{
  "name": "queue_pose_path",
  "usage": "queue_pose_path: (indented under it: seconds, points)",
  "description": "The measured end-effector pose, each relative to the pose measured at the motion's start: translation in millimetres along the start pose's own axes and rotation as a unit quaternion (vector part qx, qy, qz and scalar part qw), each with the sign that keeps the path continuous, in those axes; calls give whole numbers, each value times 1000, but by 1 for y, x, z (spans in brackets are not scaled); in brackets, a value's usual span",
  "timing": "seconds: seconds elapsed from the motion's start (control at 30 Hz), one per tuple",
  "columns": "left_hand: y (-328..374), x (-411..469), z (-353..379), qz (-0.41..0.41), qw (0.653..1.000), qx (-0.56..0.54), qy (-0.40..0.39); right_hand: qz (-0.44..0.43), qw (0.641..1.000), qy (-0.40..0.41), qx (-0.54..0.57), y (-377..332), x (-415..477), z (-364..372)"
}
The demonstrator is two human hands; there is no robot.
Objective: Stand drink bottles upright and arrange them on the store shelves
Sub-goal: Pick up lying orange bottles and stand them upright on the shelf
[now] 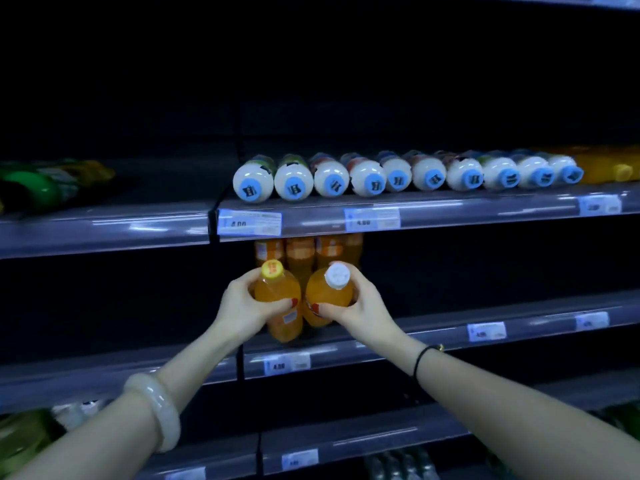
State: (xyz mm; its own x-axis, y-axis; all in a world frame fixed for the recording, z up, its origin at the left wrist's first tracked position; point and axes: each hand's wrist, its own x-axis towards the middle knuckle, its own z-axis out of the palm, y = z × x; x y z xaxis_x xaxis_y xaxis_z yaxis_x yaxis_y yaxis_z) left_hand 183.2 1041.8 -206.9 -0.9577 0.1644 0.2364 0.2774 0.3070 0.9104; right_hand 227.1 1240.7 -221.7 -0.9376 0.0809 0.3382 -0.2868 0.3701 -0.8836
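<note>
A: What are the hands doing?

B: Mid-frame, the left hand (242,306) is wrapped around an orange bottle (278,299) with a yellow cap (272,269); the right hand (356,301) is closed on a second orange bottle (327,296) with a white cap (337,276). The two bottles touch side by side.

A: Where do they sit?

B: At the front of the middle shelf (433,332), roughly upright, tops tilted toward the camera. I can't tell whether their bases rest on it.

A: Behind them?

B: More orange bottles (308,252), standing.

A: And above?

B: On the upper shelf (450,209), a row of white bottles (398,174) lies flat, blue caps facing out. Green bottles (38,185) lie at the left edge, blurred.
</note>
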Motion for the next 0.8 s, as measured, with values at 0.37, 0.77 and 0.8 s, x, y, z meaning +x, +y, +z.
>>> queue_pose_path:
  seconds: [0.37,0.77,0.8]
  points:
    - [-36,57,-21,-43,997,-50,37,76,992,26,93,22,69,46]
    - [-77,77,-3,-34,996,76,18,134,990,32,42,58,92,69]
    - [-79,79,-2,-35,996,73,23,133,989,44,49,63,93,72]
